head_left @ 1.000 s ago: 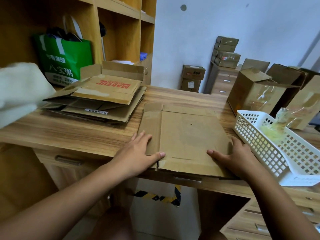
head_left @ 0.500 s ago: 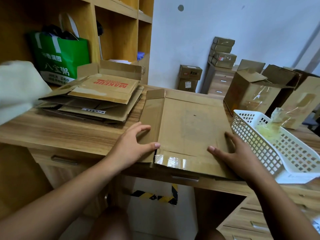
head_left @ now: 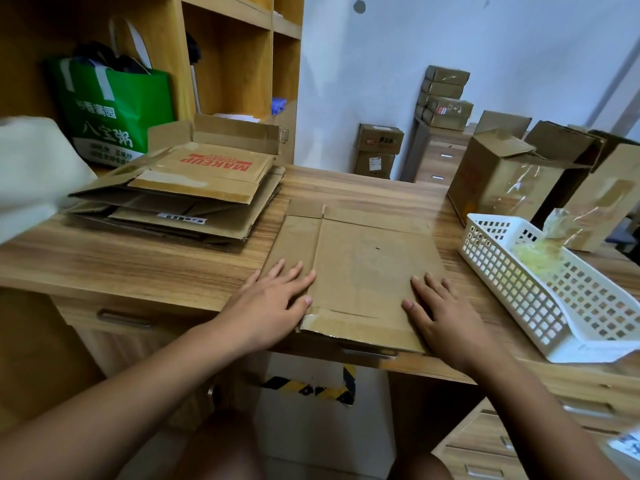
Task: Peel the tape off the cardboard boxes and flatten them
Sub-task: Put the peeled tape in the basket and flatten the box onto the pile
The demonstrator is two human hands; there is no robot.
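Neither grip is closed on anything: the left hand and the right hand lie palm-down, fingers straight and spread, pressing on the flattened box. This box lies flat on the tabletop, its near end at the front edge, with a glossy tape strip across that end. Just left of the flattened box is a stack of flattened cardboard, and a green bag stands further left. Right of the box sits a white basket holding crumpled tape. Beyond its far right corner stand unflattened boxes.
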